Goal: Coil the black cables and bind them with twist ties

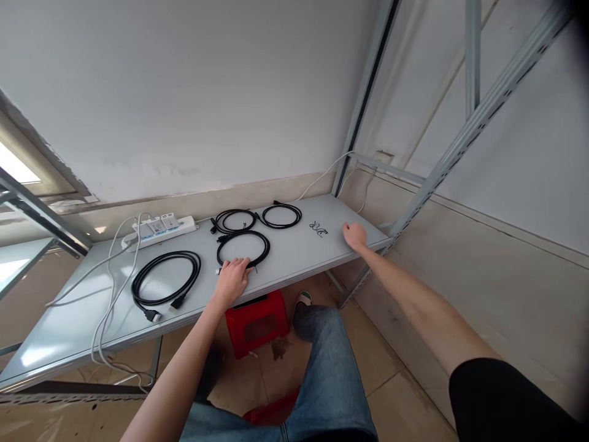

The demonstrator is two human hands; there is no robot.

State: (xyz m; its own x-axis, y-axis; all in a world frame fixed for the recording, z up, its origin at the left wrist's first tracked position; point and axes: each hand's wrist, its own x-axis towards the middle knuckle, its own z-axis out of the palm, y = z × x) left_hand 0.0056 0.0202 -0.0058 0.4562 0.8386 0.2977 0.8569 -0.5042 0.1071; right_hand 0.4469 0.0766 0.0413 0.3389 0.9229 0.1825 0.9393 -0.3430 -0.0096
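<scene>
My left hand (234, 279) is at the shelf's front edge, its fingers closed over the near side of a coiled black cable (267, 247). Part of that coil is hidden beneath the fingers. A thin black end pokes out beside them. Further right, my right hand (355, 236) is curled into a fist low over the shelf; what it holds, if anything, is hidden. Just left of the fist lies a small heap of thin black ties (318, 229). Behind the gripped coil lie two more black cable coils, one at left (254, 216) and one at right (300, 216).
A larger black cable coil (197, 271) with plugs lies left on the grey shelf (294, 253). Behind it sits a white power strip (181, 228) with adapters, its white cords (111, 288) hanging over the front edge. Metal posts (368, 86) frame the right. A red stool (237, 331) stands below.
</scene>
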